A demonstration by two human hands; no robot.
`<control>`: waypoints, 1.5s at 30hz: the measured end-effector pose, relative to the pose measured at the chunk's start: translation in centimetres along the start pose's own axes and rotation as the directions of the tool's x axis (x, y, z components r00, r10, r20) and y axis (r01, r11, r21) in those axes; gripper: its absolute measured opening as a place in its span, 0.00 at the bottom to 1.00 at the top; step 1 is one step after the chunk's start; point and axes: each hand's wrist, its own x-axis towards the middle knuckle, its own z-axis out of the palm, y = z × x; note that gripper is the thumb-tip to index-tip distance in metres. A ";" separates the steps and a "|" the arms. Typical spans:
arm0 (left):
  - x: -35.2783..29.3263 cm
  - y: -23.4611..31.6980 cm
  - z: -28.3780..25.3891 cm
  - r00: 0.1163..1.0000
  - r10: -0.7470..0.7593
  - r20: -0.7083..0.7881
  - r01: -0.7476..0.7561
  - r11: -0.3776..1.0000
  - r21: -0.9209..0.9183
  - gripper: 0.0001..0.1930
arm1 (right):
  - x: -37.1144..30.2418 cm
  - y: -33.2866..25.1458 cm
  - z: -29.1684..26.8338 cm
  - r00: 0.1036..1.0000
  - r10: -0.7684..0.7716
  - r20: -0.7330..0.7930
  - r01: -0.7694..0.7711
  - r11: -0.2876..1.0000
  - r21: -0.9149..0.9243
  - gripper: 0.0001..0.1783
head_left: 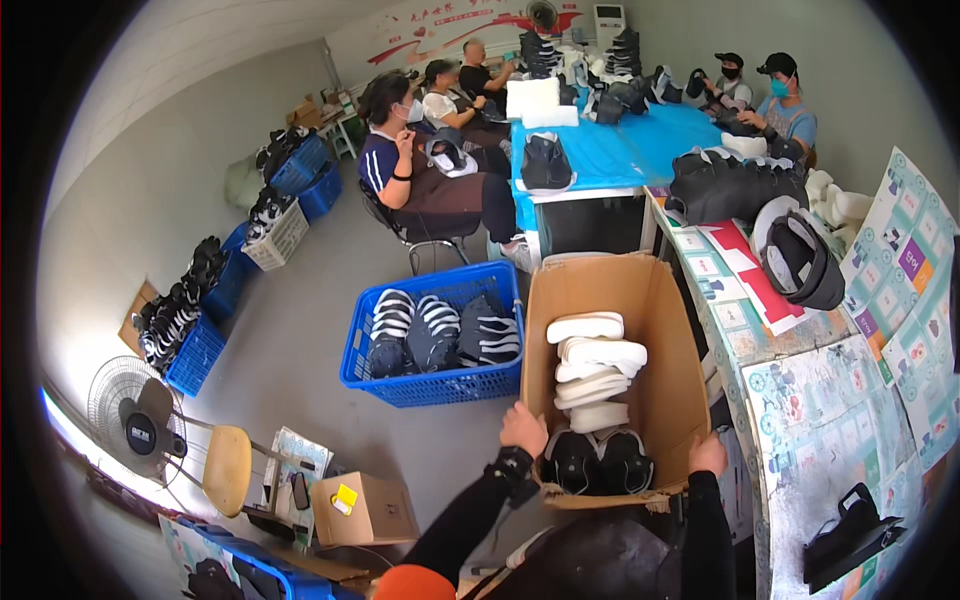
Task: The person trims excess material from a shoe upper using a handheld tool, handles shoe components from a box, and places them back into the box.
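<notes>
A tall open cardboard box [690, 350] stands right in front of me. My left hand [523, 428] is closed on its left rim near the front corner, and my right hand [708, 455] grips the right side opposite. Inside lie several white shoe-shaped pieces [592, 352] in a stack, with a pair of dark shoes [597, 462] at the near end. Just left of the box sits a blue plastic basket [430, 392] holding rows of dark shoe uppers [435, 335] with white edges. My fingertips are partly hidden by the box walls.
A long workbench [790, 400] with dark shoes [795, 250] runs along the right. Beyond the box, several people sit at a blue-covered table [600, 160]. A chair [228, 470], a fan [135, 415] and a small carton [365, 508] stand at left.
</notes>
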 end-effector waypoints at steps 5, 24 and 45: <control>10.3 8.0 -18.1 0.803 0.590 -0.077 -0.574 0.802 0.163 0.28 | -0.3 0.9 -0.6 1.000 -0.004 -0.017 0.004 0.999 0.038 0.22; 3.8 -2.6 -2.6 0.914 -0.054 0.403 0.048 0.999 0.024 0.34 | -0.1 0.1 0.2 1.000 -0.027 0.010 0.027 0.999 0.030 0.20; 0.6 -0.4 0.6 0.994 -0.109 -0.019 0.107 0.991 -0.084 0.15 | -15.5 -16.7 -24.1 0.444 -0.844 -0.301 -0.688 -0.537 0.488 0.58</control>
